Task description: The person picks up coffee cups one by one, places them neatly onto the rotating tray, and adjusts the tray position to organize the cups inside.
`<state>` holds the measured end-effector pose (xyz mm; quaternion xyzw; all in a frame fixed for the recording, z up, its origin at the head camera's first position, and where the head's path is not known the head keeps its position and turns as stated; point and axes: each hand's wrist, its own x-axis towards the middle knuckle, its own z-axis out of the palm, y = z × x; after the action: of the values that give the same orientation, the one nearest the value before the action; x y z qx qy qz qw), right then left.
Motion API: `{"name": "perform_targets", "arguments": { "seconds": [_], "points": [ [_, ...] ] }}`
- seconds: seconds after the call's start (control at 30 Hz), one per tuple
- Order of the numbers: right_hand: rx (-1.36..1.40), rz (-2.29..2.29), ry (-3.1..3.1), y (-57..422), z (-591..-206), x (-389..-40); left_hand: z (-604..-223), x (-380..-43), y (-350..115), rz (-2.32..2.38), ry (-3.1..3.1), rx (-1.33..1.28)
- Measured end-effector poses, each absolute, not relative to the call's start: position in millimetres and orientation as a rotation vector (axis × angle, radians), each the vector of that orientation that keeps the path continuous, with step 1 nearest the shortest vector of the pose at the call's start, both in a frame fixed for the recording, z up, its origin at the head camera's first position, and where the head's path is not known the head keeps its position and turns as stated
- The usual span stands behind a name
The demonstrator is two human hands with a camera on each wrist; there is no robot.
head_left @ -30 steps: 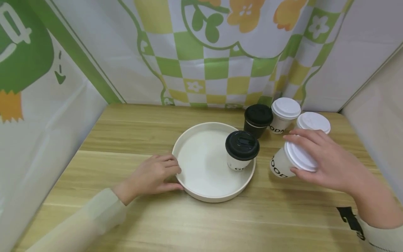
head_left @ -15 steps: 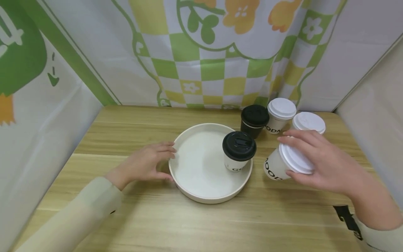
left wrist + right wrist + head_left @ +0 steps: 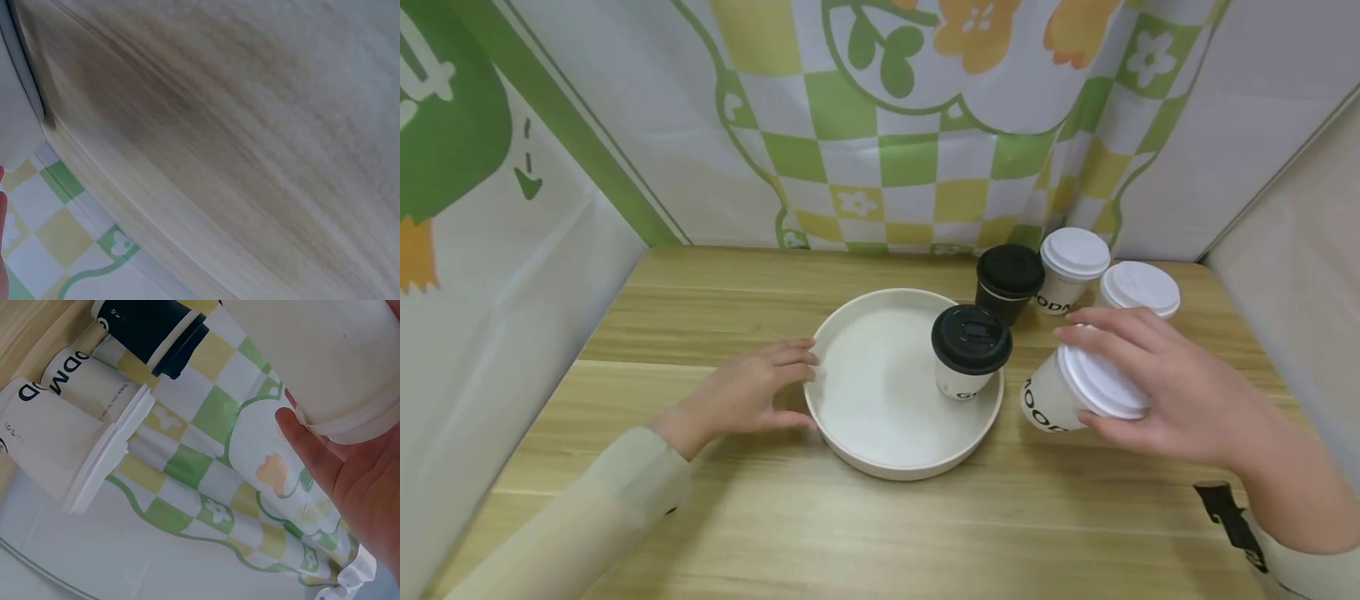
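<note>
- Both hands are showing in the head view; the left hand [image 3: 748,387] is reaching with relaxed, extended fingers to the left rim of the round tray [image 3: 872,408], thumb spread apart, grasping nothing; the right hand [image 3: 1187,392] is arching over the tilted cup [image 3: 1051,396], fingers on the lid's far side, thumb on its near side, holding it; a narrow strip of table [image 3: 865,542] is separating that cup from the tray; the black-lidded cup [image 3: 972,350] is standing inside the tray's right edge, leaving room toward the left; the dark cup [image 3: 1009,283] and two white-lidded cups are standing behind.
- Left wrist: fingertips [image 3: 3,244] are just entering at the left; their grip I cannot tell; wood is filling most of the view.
- Right wrist: fingers [image 3: 312,447] are pressing near the tilted cup's lid; the other cups are standing well apart.
</note>
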<state>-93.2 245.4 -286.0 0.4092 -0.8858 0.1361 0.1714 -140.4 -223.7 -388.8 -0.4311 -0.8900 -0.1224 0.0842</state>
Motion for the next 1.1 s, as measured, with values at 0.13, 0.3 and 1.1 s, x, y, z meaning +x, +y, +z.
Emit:
{"name": "perform_targets", "arguments": {
  "seconds": [0.13, 0.3, 1.1],
  "points": [
    [1.193, 0.399, -2.51, 241, -281, -90, -390, -140, -224, -0.364, -2.629, -1.289],
    [1.202, 0.391, -2.561, 234, -276, -85, -391, -141, -225, -0.363, -2.616, -1.29],
    [1.481, 0.406, -2.501, 176, -270, -90, -396, -140, -226, -0.39, -2.597, -1.287]
  ]
}}
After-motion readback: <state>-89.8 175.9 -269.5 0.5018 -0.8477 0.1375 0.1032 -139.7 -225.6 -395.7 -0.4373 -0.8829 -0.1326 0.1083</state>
